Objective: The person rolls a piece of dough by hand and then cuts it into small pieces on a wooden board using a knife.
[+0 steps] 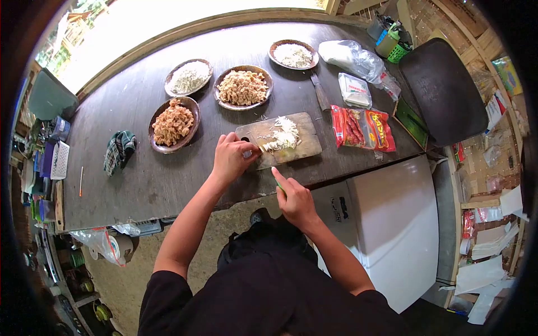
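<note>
A wooden cutting board (307, 147) lies near the table's front edge, with a heap of thin pale shreds (284, 132) on it. My left hand (231, 158) is at the board's left side, its fingers closed in a pinch; whatever they hold is mostly hidden. My right hand (296, 203) is wrapped round a knife with a green handle (281, 189), just off the board's front edge. Its blade is hard to make out. Right of the board are a red packet of sausages (353, 127) and a cleaver-like knife (320, 92).
Two bowls of brown crispy pieces (174, 124) (242, 88) and two plates of pale shreds (190, 77) (293, 56) stand beyond the board. A checked cloth (119, 151) lies left. Plastic bags (353, 59), a black tray (444, 92) and a white freezer (395, 218) are at right.
</note>
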